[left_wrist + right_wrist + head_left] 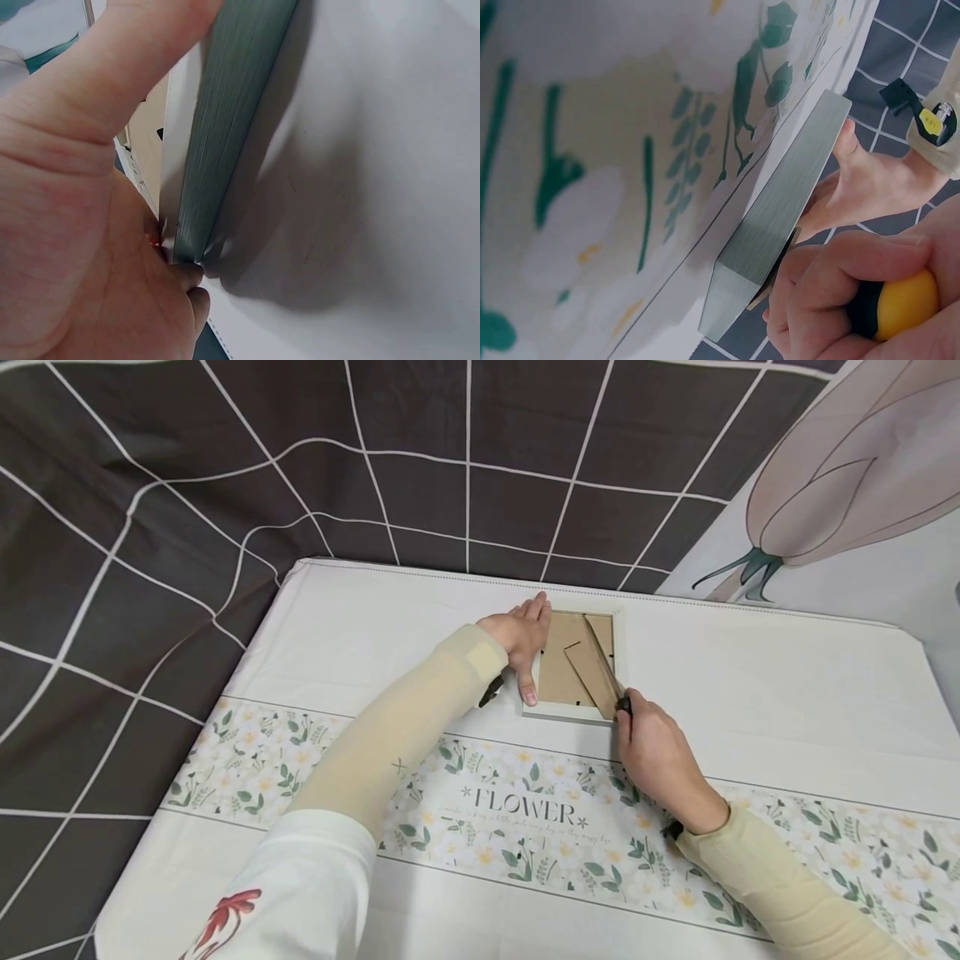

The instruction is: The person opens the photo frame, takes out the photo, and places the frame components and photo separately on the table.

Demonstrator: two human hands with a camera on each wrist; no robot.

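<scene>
A picture frame [570, 711] lies back side up near the far edge of the table, its pale rim around a brown backing board [555, 672]. On the board is a narrow stand flap [587, 670], and small dark tabs show along the rim. My left hand [525, 639] rests along the frame's left side, fingers stretched away and thumb near the front left corner. In my right hand [660, 747] I grip a screwdriver [907, 304] by its yellow and black handle. Its shaft [602, 653] slants across the backing board, with the tip toward the far rim.
A white tablecloth [750, 693] with a floral band and the word FLOWER covers the table. Behind it hangs dark cloth [420, 493] with a white grid. At the back right is a panel with a large pink flower [832, 485].
</scene>
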